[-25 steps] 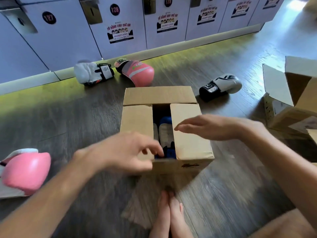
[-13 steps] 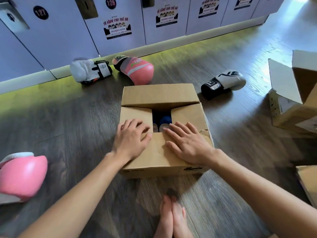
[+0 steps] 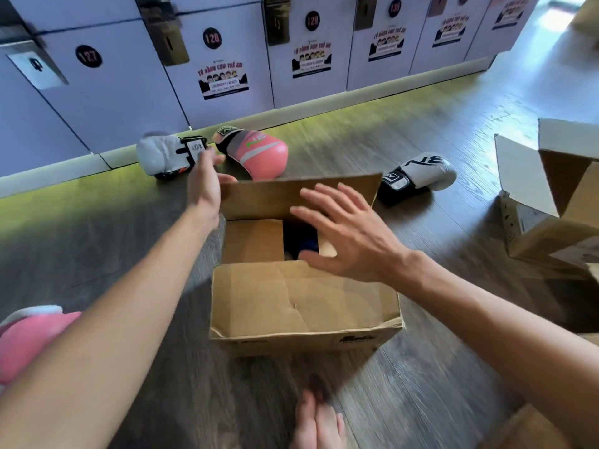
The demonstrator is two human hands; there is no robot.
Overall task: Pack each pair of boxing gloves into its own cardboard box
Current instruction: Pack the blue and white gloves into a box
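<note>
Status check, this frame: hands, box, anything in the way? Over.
Left hand grips far flap, raised. Right hand open above box. Blue gloves inside, top not closed. Nothing blocking the flap.

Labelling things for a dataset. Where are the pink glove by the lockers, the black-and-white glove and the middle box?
pink glove by the lockers (image 3: 262, 153), head view, padded fist.
black-and-white glove (image 3: 428, 171), head view, white padding.
cardboard box (image 3: 301, 299), head view, near top flap.

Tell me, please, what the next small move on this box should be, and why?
Probably fold the far flap down: it stands raised, the left hand holds its corner, the right hand hovers open, and blue gloves show through the gap.
</note>
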